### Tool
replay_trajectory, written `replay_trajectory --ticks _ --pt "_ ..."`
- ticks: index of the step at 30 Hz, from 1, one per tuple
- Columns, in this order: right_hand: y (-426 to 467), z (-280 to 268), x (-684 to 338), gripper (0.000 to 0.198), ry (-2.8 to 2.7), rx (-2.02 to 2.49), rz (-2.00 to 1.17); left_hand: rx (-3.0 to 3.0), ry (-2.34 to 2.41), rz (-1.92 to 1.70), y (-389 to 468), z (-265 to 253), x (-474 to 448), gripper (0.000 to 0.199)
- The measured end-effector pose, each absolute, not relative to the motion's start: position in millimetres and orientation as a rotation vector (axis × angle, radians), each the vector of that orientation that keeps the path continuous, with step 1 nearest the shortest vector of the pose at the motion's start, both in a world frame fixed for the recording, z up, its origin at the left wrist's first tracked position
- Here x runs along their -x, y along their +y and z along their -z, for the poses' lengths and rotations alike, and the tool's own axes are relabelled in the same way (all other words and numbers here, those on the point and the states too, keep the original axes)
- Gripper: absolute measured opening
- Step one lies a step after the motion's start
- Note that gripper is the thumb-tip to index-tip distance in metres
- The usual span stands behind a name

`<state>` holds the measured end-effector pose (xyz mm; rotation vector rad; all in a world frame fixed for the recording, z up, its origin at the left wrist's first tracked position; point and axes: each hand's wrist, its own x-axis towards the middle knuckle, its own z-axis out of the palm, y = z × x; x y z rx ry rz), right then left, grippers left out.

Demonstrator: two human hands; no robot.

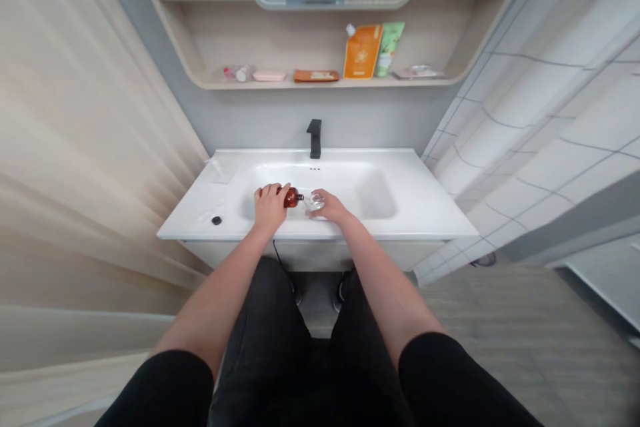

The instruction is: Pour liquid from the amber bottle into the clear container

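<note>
Over the white sink basin (360,187), my left hand (270,207) is wrapped round a brown bottle (292,198). The bottle lies tilted on its side, its narrow dark neck pointing right. My right hand (327,205) grips a small clear container (315,201), whose opening is close to the bottle's neck. Whether the two touch, and whether liquid passes between them, I cannot tell. A small round black cap (217,220) lies on the counter left of my left hand.
Behind the basin stands a black faucet (315,139). A clear object, perhaps a pump top (219,170), lies on the left of the counter (430,207). Above, a shelf (270,85) holds an orange pouch (362,52), a green tube (389,49) and small packets. A curtain (100,113) hangs at left.
</note>
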<state>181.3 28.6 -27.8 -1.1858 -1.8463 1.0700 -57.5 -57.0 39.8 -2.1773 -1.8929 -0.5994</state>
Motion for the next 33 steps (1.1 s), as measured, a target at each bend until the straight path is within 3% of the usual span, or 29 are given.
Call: replay_trajectory --ticks 33 --pt "25.4 23.1 -181.3 0.081 -1.857 1.199 -1.07 2.169 -1.888 0.605 -56.5 -39.6 56.9 0.061"
